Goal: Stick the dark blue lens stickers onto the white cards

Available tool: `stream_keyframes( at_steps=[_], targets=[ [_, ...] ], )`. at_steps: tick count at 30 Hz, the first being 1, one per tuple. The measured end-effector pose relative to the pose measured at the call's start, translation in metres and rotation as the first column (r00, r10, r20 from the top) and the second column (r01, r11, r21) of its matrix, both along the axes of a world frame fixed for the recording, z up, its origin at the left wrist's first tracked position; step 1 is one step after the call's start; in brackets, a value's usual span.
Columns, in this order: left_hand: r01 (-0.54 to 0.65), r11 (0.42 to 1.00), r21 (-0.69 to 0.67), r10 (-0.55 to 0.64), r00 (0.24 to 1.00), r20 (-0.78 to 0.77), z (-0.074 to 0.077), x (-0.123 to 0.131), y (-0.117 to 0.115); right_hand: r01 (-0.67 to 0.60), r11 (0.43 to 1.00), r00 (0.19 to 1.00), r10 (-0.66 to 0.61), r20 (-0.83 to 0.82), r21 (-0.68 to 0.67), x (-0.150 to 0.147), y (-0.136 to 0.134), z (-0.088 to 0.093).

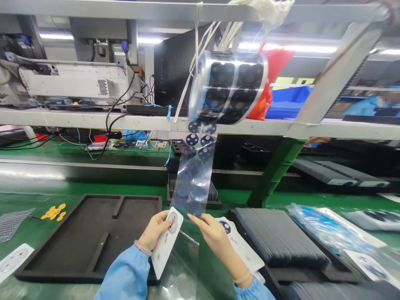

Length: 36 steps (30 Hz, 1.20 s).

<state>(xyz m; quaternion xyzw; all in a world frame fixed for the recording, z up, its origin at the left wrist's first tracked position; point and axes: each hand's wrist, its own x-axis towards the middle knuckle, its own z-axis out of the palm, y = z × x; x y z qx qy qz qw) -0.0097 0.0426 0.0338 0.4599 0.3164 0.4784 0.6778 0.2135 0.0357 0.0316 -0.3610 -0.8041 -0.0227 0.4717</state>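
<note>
My left hand (156,229) holds a white panel (166,246) upright at a tilt, thumb on its round grey patch near the top. Fingers of my right hand (215,237) meet the lower end of a clear film strip (195,179) bearing dark round stickers. That strip hangs from a large roll (231,85) on the shelf above. What the right fingertips pinch, if anything, is too small to tell. Behind the right wrist lies another white panel (245,250) with a dark round piece at its top.
An empty black tray (71,237) lies left, beside yellow discs (53,212). Grey plates (278,237) stand packed in a black tray at right, near blue plastic wrap (328,229). A shelf rail (140,122) and green post (275,173) cross ahead.
</note>
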Motion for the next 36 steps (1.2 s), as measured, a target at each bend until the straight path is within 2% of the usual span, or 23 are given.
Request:
stream_keyframes(
  at_steps=[3, 6, 8, 10, 12, 14, 15, 17, 19, 22, 24, 28, 36],
  targets=[
    [0.023, 1.0, 0.004, -0.023, 0.999, 0.038, 0.001, 0.0, -0.002, 0.063, 0.989, 0.988, -0.081, 0.134, 0.131, 0.004, -0.012, 0.001],
    [-0.006, 1.0, -0.001, 0.007, 1.0, 0.031, 0.003, -0.001, -0.002, 0.148, 0.958, 0.965, -0.194, 0.175, 0.245, 0.008, -0.023, -0.007],
    [-0.04, 0.999, -0.002, 0.04, 0.999, 0.021, 0.003, -0.001, -0.001, 0.148, 0.94, 0.962, -0.209, 0.176, 0.308, 0.007, -0.032, -0.014],
    [-0.093, 0.996, 0.004, 0.092, 0.995, 0.023, 0.002, 0.0, 0.001, 0.112, 0.942, 0.976, -0.164, 0.142, 0.315, 0.004, -0.043, -0.016],
    [-0.191, 0.981, 0.013, 0.191, 0.982, 0.0, -0.001, 0.001, 0.003, 0.065, 0.973, 0.996, -0.079, 0.052, 0.223, -0.002, -0.053, -0.011],
    [-0.327, 0.945, 0.013, 0.327, 0.944, -0.052, -0.007, 0.004, 0.005, 0.013, 1.0, 0.991, -0.011, -0.134, 0.017, -0.012, -0.056, 0.0],
    [-0.394, 0.919, 0.017, 0.394, 0.916, -0.077, -0.01, 0.006, 0.005, -0.019, 0.993, 0.967, -0.01, -0.253, -0.113, -0.017, -0.054, 0.006],
    [-0.498, 0.865, 0.052, 0.501, 0.859, -0.106, -0.017, 0.012, 0.003, -0.1, 0.933, 0.872, -0.085, -0.482, -0.346, -0.03, -0.044, 0.015],
    [-0.551, 0.823, 0.138, 0.565, 0.819, -0.1, -0.021, 0.018, 0.0, -0.195, 0.858, 0.761, -0.173, -0.625, -0.475, -0.043, -0.029, 0.017],
    [-0.547, 0.802, 0.242, 0.582, 0.807, -0.105, -0.02, 0.024, -0.005, -0.31, 0.798, 0.647, -0.22, -0.73, -0.516, -0.061, -0.01, 0.009],
    [-0.534, 0.808, 0.247, 0.573, 0.81, -0.123, -0.017, 0.026, -0.008, -0.34, 0.779, 0.61, -0.243, -0.754, -0.527, -0.07, -0.003, 0.001],
    [-0.517, 0.83, 0.209, 0.549, 0.824, -0.139, -0.013, 0.028, -0.012, -0.312, 0.769, 0.597, -0.299, -0.744, -0.559, -0.073, -0.001, -0.012],
    [-0.432, 0.883, 0.184, 0.462, 0.871, -0.169, -0.025, 0.032, -0.012, -0.21, 0.784, 0.644, -0.339, -0.686, -0.584, -0.064, -0.002, -0.02]
  ],
)
